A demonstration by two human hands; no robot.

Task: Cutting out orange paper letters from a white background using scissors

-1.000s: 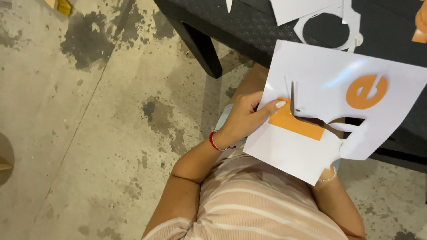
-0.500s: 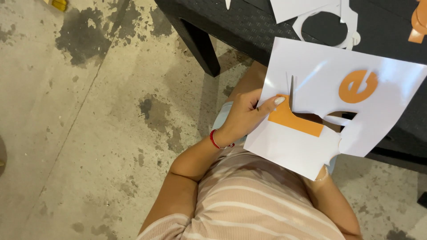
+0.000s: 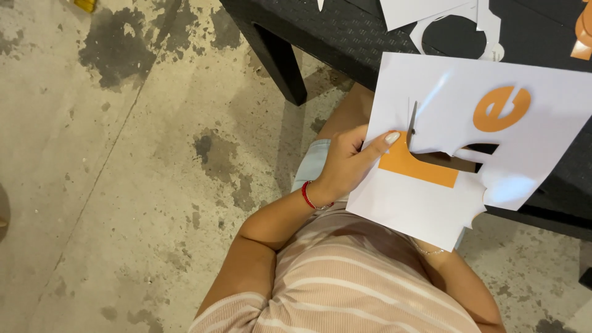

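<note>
My left hand (image 3: 345,163) grips the left edge of a white paper sheet (image 3: 425,209), thumb pressed on the front beside an orange printed strip (image 3: 419,168). An orange round letter shape (image 3: 501,108) is printed further right. A thin scissors blade (image 3: 411,119) sticks up through a cut just above the strip. A ragged cut runs to the right of the strip. My right forearm (image 3: 459,280) goes up behind the sheet, so the hand itself is hidden; it seems to hold the scissors from below. A red band circles my left wrist.
A black woven table (image 3: 345,37) stands ahead with white paper offcuts (image 3: 456,18) and an orange piece (image 3: 583,34) on it. One table leg (image 3: 280,61) stands on the stained concrete floor (image 3: 123,172) to my left.
The sheet has tilted and shifted slightly in my hands. The scissors blade stays in the cut above the orange strip, and my left hand keeps its grip.
</note>
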